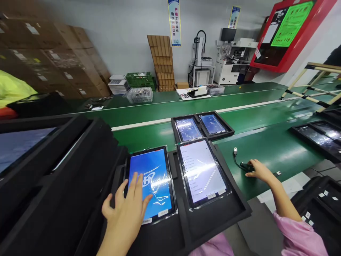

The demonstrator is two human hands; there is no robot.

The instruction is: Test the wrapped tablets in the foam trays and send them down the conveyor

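Note:
A black foam tray point(213, 220) lies in front of me with two tablets in it. The left tablet point(157, 170) shows a blue screen with a logo. The right tablet point(201, 170) shows a white menu list. My left hand point(128, 209) hovers flat over the blue screen, fingers spread and open, fingertips at or just above the glass. My right hand point(258, 170) rests on the green belt to the right, fingers curled on a small black cable plug point(246, 166) whose lead ends in a white connector point(235, 150).
A second tray point(229, 129) with two lit tablets sits farther along the green conveyor point(266, 145). Stacked black trays point(53, 177) rise at my left, more trays point(317, 137) at the right. Boxes, crates and machines line the back wall.

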